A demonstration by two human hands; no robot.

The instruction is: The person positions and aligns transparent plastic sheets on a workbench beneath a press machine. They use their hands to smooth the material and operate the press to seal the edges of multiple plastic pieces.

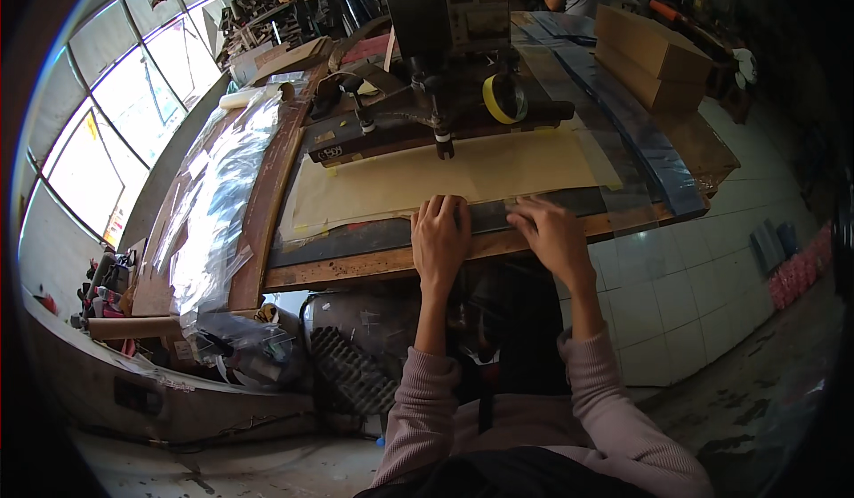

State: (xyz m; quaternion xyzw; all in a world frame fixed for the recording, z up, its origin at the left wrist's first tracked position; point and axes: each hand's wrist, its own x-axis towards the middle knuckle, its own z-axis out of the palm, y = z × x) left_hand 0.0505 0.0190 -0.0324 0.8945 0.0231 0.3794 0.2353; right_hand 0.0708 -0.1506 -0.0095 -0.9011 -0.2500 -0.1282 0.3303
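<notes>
While my left hand (pixel 440 238) and right hand (pixel 553 236) curl, whether gripping I cannot tell, an uneven tug could skew the pale-yellow, rectangular, paper-like sheet (pixel 396 185) beside them.

Single head-worn fisheye view, near, downward onto the workbench (pixel 356 269)

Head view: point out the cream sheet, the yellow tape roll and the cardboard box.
Cream sheet (pixel 507 172): head view, on its flat upper face.
Yellow tape roll (pixel 490 100): head view, on its yellow rim.
Cardboard box (pixel 630 53): head view, on its side panel.
</notes>
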